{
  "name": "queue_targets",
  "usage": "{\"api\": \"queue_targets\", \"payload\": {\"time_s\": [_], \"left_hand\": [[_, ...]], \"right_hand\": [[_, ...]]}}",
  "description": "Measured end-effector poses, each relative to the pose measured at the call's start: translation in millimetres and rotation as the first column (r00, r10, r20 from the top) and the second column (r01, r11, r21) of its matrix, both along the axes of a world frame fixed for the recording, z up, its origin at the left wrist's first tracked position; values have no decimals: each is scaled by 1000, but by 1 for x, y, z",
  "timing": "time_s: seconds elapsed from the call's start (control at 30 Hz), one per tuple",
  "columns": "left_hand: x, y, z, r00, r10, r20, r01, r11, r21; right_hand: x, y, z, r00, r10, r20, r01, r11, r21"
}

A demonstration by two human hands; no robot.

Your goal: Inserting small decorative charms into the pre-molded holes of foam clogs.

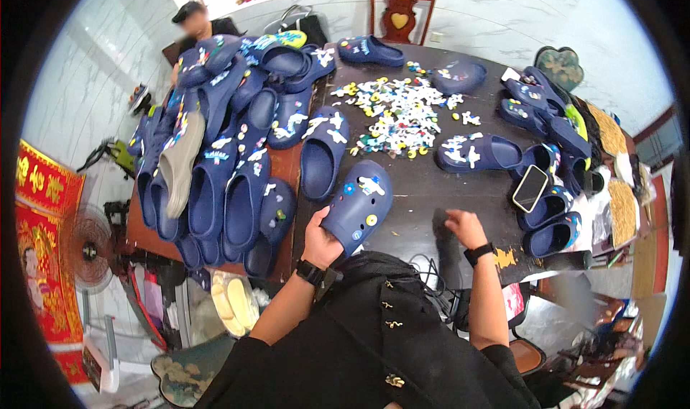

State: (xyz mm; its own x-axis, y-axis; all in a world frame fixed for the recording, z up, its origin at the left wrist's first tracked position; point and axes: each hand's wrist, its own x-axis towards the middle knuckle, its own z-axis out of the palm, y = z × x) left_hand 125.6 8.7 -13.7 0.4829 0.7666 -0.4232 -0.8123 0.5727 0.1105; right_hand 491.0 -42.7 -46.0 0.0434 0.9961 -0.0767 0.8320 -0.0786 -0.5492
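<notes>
My left hand [321,241] grips a navy blue clog [357,202] by its heel end and holds it tilted in front of my chest. On its upper are a white charm, a blue flower charm, a yellow round charm and bare holes. To the right, above the table's near edge, my right hand [466,228] is closed with the fingers curled together. Anything pinched in them is too small to make out. Beyond the held clog lies a loose heap of small white, blue, yellow and green charms [402,114]. A decorated navy clog [325,150] lies just left of the heap.
Navy clogs [208,186] are piled along the left of the dark table [410,208], with one grey clog [181,166] among them. More clogs [550,226] and a phone [530,189] are at the right. A person [203,26] sits behind the pile. A wooden chair [401,14] stands at the far side.
</notes>
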Motion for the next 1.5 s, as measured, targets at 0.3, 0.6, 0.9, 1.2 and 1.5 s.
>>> {"api": "queue_targets", "payload": {"time_s": [0.3, 0.6, 0.9, 1.2, 1.5], "left_hand": [[-3, -3, -12, 991, 136, -12, -136, 991, -11], [22, 9, -13, 970, 237, 50, -229, 965, -128], [32, 10, 11, 972, 235, 21, -235, 972, -1], [57, 14, 22, 943, 271, -192, -240, 956, 170], [72, 6, 47, 878, 404, -257, -238, 834, 497]], "right_hand": [[-21, 148, -21, 993, 24, -113, -3, 983, 183], [-39, 227, -70, 960, 61, 273, -80, 995, 60], [-47, 173, -13, 997, -3, -73, 34, 903, 427], [-101, 65, 106, 496, 47, -867, 224, 958, 180], [-155, 44, 123, 476, 154, -866, 89, 971, 221]]}}
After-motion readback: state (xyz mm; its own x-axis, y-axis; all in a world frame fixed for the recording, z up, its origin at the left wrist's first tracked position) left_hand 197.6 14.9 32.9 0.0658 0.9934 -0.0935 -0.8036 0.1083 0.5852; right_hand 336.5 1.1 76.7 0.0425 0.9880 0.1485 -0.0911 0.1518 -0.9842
